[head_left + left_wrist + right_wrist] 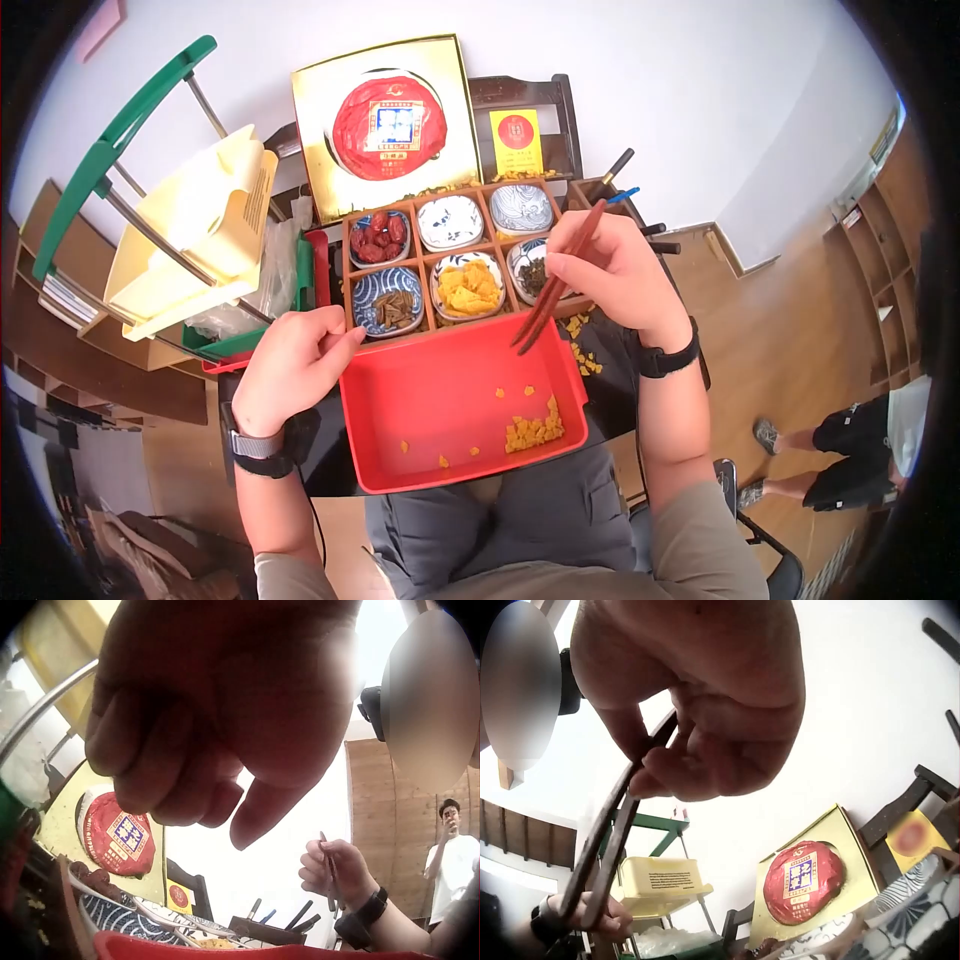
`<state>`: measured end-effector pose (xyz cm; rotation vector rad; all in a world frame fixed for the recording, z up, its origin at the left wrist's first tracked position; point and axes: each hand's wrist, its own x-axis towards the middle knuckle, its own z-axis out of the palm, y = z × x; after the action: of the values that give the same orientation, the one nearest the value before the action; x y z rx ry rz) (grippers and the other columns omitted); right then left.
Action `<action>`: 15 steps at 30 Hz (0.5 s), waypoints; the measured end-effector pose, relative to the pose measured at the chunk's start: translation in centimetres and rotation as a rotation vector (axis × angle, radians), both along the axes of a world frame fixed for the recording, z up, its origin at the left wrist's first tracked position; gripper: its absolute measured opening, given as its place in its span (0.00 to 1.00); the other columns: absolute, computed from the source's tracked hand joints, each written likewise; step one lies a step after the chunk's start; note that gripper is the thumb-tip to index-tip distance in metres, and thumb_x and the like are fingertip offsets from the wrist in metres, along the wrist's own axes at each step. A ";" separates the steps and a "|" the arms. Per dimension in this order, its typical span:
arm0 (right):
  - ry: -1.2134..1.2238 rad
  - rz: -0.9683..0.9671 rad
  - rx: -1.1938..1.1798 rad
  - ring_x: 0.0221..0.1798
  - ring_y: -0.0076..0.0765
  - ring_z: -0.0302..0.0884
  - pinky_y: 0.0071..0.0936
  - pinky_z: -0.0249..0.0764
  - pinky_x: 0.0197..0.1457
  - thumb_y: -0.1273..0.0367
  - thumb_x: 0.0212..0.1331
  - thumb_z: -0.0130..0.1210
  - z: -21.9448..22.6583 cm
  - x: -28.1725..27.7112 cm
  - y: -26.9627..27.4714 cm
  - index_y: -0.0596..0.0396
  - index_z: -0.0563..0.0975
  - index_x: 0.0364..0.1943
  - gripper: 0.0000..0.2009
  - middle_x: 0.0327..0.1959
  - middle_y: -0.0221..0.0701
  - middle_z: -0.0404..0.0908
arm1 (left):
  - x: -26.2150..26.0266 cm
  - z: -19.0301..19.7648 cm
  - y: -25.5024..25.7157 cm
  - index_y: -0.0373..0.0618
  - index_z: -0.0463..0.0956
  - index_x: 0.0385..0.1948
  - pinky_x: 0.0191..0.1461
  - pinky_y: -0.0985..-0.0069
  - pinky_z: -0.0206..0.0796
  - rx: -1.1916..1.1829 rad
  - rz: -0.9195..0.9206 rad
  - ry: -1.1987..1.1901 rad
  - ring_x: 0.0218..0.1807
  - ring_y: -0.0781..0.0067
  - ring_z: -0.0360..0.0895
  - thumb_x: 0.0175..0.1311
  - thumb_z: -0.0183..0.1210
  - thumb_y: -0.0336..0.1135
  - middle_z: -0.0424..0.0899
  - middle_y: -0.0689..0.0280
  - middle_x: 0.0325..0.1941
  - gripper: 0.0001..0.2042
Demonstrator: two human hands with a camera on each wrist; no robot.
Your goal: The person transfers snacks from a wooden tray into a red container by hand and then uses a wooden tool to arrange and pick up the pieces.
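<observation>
My right hand (615,275) holds a pair of dark wooden tongs (560,280), their tips over the far right edge of the red tray (400,465). In the right wrist view the tongs (615,840) point down, their tips slightly apart. Yellow pieces (535,430) lie mostly in the tray's near right corner. My left hand (298,365), fingers curled and holding nothing visible, is by the tray's far left corner. Beyond the tray, a wooden compartment box (425,325) carries bowls with red dates (378,238), brown sticks (393,310), yellow pieces (467,288) and dark leaves (533,277).
Behind the box stands a gold case (455,110) with a red round package (385,130) and a yellow card (516,140). A green-handled rack (120,120) with a cream bin (215,240) is at left. Pens (625,195) stand at right; a person (850,450) is farther right.
</observation>
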<state>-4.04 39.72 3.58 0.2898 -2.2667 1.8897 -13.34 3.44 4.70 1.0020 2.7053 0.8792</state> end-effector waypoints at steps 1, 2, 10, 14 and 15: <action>0.068 -0.002 0.000 0.37 0.15 0.78 0.21 0.75 0.40 0.71 0.75 0.64 -0.2 -0.2 0.1 0.57 0.82 0.40 0.05 0.34 0.19 0.83 | -0.1 -0.2 0.0 0.38 0.70 0.24 0.28 0.61 0.60 -0.005 0.000 -0.005 0.21 0.53 0.65 0.74 0.67 0.34 0.67 0.54 0.18 0.18; 0.094 -0.013 -0.061 0.37 0.15 0.77 0.20 0.73 0.40 0.73 0.74 0.64 -0.4 0.0 0.0 0.57 0.81 0.39 0.05 0.34 0.20 0.82 | -0.4 -0.4 0.2 0.38 0.70 0.23 0.28 0.60 0.60 -0.007 -0.001 -0.007 0.21 0.52 0.65 0.74 0.66 0.34 0.67 0.54 0.18 0.18; 0.199 -0.120 -0.113 0.34 0.17 0.75 0.20 0.70 0.38 0.78 0.72 0.62 -3.8 0.3 -0.4 0.59 0.79 0.35 0.06 0.32 0.22 0.79 | -1.6 -1.7 1.1 0.40 0.72 0.22 0.31 0.52 0.66 -0.172 -0.092 -0.005 0.27 0.39 0.77 0.73 0.67 0.42 0.75 0.50 0.20 0.21; 0.252 -0.159 -0.064 0.33 0.19 0.74 0.22 0.68 0.38 0.77 0.71 0.62 -4.5 1.0 -0.1 0.59 0.80 0.34 0.06 0.32 0.24 0.79 | -0.9 -1.0 1.5 0.40 0.71 0.22 0.30 0.53 0.63 -0.156 -0.129 0.039 0.26 0.39 0.74 0.73 0.67 0.40 0.73 0.50 0.19 0.20; 0.269 -0.156 -0.091 0.34 0.19 0.74 0.22 0.69 0.38 0.77 0.71 0.62 -4.8 1.0 -0.1 0.59 0.80 0.34 0.06 0.32 0.25 0.79 | -0.7 -1.1 1.6 0.39 0.70 0.22 0.30 0.54 0.62 -0.127 -0.138 0.059 0.25 0.39 0.72 0.73 0.67 0.39 0.71 0.50 0.19 0.21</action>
<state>-3.06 39.63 -1.20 0.3226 -1.9640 1.7525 -14.00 5.07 3.61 1.1872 2.6610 0.6549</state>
